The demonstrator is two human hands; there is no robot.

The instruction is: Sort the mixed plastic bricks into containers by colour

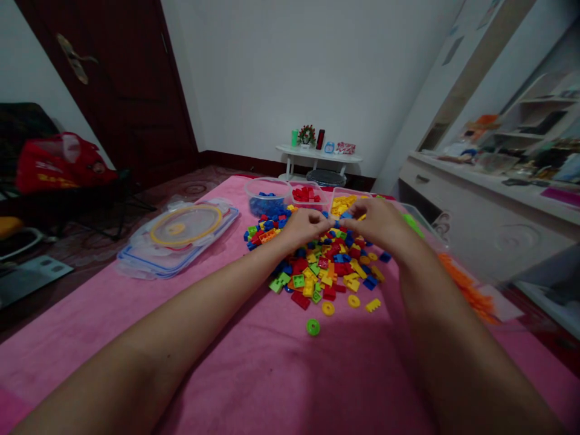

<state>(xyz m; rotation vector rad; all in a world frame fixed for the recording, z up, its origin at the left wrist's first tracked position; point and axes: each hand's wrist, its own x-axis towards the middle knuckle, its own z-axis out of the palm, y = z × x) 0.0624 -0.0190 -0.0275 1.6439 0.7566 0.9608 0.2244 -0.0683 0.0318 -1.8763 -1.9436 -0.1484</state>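
Note:
Over the far part of a heap of mixed toy building bricks (pixel 317 272), my left hand (pixel 304 228) and my right hand (pixel 378 222) meet almost fingertip to fingertip. Both are closed in a pinch around small blue bricks (pixel 346 215). Whether these are joined or separate pieces I cannot tell, since the fingers cover most of them. Red, yellow, green, orange and blue bricks lie loose below the hands. Nearer to me, a green wheel-shaped piece (pixel 313 327) and yellow ring pieces (pixel 328 309) rest on the pink cloth (pixel 272 374).
Behind the heap stand clear containers: a round one with blue bricks (pixel 267 205), one with red bricks (pixel 306 194), one with yellow bricks (pixel 344 205). At right, a clear box holds orange pieces (pixel 471 290). Stacked container lids (pixel 181 235) lie left. A dresser (pixel 457 205) stands right.

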